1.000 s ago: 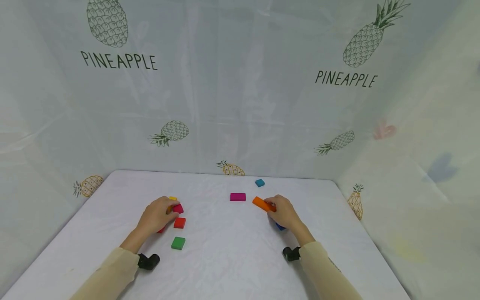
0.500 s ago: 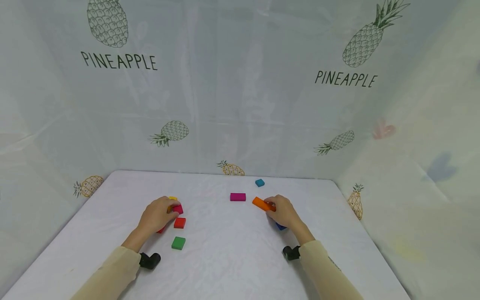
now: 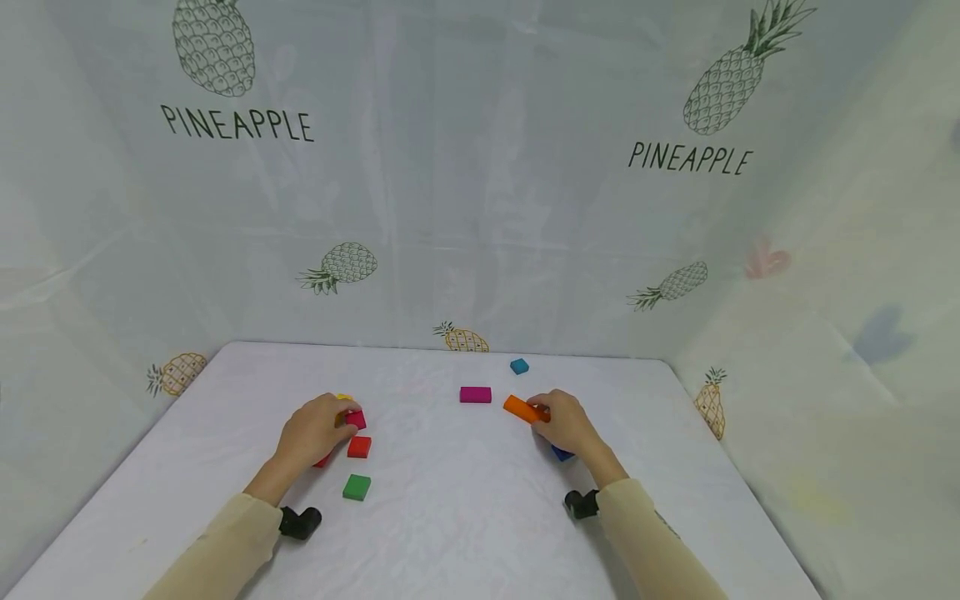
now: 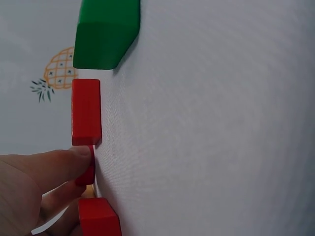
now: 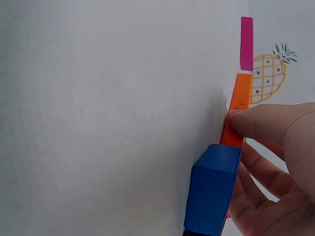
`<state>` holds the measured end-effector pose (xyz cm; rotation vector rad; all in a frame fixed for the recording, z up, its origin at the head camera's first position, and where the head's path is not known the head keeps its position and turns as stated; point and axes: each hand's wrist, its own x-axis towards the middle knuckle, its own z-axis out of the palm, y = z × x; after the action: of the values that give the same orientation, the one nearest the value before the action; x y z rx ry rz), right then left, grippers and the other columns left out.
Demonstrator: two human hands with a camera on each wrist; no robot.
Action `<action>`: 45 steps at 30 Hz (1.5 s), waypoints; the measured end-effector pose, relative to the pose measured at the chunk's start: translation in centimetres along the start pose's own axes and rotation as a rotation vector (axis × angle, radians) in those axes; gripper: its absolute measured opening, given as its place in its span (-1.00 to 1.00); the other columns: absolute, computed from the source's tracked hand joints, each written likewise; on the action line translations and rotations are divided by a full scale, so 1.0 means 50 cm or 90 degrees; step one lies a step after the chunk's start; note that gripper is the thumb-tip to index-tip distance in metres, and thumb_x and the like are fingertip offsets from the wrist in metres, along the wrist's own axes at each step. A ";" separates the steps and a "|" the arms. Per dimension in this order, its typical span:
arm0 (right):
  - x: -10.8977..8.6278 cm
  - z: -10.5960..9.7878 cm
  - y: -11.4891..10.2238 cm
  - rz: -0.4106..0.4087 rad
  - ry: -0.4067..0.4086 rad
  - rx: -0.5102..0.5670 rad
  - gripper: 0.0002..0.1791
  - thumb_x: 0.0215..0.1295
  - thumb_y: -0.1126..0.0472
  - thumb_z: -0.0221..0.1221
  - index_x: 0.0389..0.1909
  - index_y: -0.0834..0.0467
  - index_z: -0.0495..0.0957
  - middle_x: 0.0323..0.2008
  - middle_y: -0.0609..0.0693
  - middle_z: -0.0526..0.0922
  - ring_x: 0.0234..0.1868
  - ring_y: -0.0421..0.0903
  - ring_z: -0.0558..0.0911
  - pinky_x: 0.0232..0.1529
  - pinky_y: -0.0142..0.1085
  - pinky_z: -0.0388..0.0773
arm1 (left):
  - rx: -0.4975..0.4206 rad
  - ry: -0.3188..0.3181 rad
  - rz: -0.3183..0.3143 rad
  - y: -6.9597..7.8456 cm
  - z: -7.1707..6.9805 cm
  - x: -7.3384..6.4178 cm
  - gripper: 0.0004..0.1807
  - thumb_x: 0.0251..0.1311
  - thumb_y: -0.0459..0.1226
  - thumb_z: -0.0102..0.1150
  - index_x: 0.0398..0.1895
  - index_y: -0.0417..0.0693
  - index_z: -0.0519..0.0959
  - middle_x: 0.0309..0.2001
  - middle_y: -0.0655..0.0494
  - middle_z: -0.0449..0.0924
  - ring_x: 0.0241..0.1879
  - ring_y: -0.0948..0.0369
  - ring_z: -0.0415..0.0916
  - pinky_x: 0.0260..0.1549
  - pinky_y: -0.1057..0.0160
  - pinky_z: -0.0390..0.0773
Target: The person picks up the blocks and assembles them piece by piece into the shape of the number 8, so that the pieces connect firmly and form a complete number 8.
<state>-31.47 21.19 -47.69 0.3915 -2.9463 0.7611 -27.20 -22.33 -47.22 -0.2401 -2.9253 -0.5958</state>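
My left hand [image 3: 311, 429] pinches a small crimson block [image 3: 356, 419] between thumb and fingers, with a yellow block [image 3: 344, 397] just behind it, partly hidden. A flat red block [image 3: 358, 447] lies right beside the thumb. Under the palm sits another red block [image 4: 100, 216], mostly covered in the head view. My right hand [image 3: 567, 423] grips one end of a long orange block [image 3: 520, 407], thumb on its near side, as the right wrist view shows. Close below that hand is a blue block [image 5: 211, 189], whose edge alone peeks out in the head view.
Nearer the front on the left lies a green block [image 3: 357, 487]. A magenta block [image 3: 476, 395] rests left of the orange one, and a light blue block [image 3: 519, 366] near the back edge. The white table [image 3: 450, 517] meets pineapple-print curtains [image 3: 480, 208] behind and at the sides.
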 end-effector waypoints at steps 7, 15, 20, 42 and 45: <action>0.001 -0.005 -0.005 -0.012 -0.002 -0.010 -0.64 0.33 0.35 0.41 0.14 0.21 0.72 -0.10 0.11 0.68 -0.08 0.02 0.64 0.14 0.01 0.66 | 0.008 0.003 0.000 -0.002 0.005 0.001 -0.61 0.20 -0.29 0.54 0.10 -0.12 0.75 -0.02 -0.21 0.68 0.01 -0.16 0.62 -0.06 -0.21 0.68; -0.004 -0.016 -0.018 -0.008 -0.027 0.002 -0.64 0.35 0.32 0.42 0.15 0.15 0.72 -0.04 0.07 0.68 -0.01 0.02 0.64 0.19 0.01 0.64 | 0.006 0.001 -0.016 -0.003 0.010 0.007 -0.60 0.19 -0.30 0.54 0.11 -0.14 0.75 0.02 -0.23 0.68 0.05 -0.19 0.61 -0.04 -0.23 0.67; -0.008 -0.016 -0.033 -0.028 -0.045 0.019 -0.66 0.35 0.30 0.43 0.12 0.10 0.74 -0.04 0.01 0.69 -0.02 -0.03 0.62 0.18 -0.03 0.64 | 0.006 0.006 -0.015 -0.006 0.013 0.005 -0.61 0.19 -0.30 0.54 0.10 -0.14 0.75 -0.01 -0.21 0.69 0.03 -0.17 0.62 -0.03 -0.22 0.67; -0.045 0.026 -0.123 -0.140 -0.109 0.058 -0.66 0.36 0.34 0.39 0.14 0.13 0.72 -0.07 -0.03 0.67 -0.04 -0.08 0.59 0.07 -0.11 0.66 | -0.006 0.006 -0.007 -0.010 0.012 0.008 -0.62 0.19 -0.32 0.54 0.08 -0.14 0.75 0.00 -0.20 0.70 0.01 -0.14 0.62 -0.01 -0.21 0.66; -0.048 0.033 -0.132 -0.148 -0.119 0.065 -0.66 0.36 0.34 0.39 0.14 0.13 0.72 -0.08 -0.05 0.66 -0.04 -0.09 0.58 0.06 -0.12 0.65 | 0.000 0.008 -0.001 -0.009 0.011 0.008 -0.63 0.19 -0.32 0.54 0.08 -0.14 0.76 -0.01 -0.20 0.70 0.00 -0.13 0.63 -0.02 -0.20 0.67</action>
<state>-27.44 15.33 -46.36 0.8389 -2.9609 0.8893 -27.73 -22.50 -47.81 -0.2331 -2.9130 -0.5958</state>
